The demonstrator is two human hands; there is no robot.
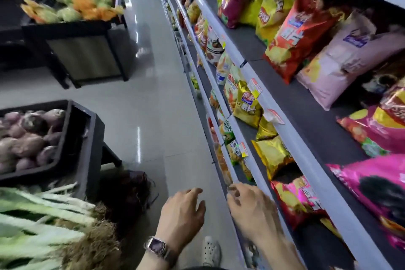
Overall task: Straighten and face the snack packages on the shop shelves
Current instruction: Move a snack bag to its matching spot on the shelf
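Snack bags fill tiered shelves on the right. The top shelf (291, 98) holds a red chip bag (295, 37), a pale pink bag (341, 59) and magenta bags (377, 180), some leaning or lying flat. A lower tier holds gold bags (248, 103) and a pink bag (298, 199). My right hand (252, 210) reaches over a lower shelf rail (223, 151), fingers curled at small packets there; whether it grips one is unclear. My left hand (182, 215), with a wristwatch, hovers over the aisle floor with fingers spread, holding nothing.
On the left stand a black crate of purple-skinned tubers (32, 136), green onions (43, 221) with roots, and a farther produce stand (72, 4). A dark bag (129, 190) lies on the grey tiled aisle floor (153, 94). My white shoe (210, 250) shows below.
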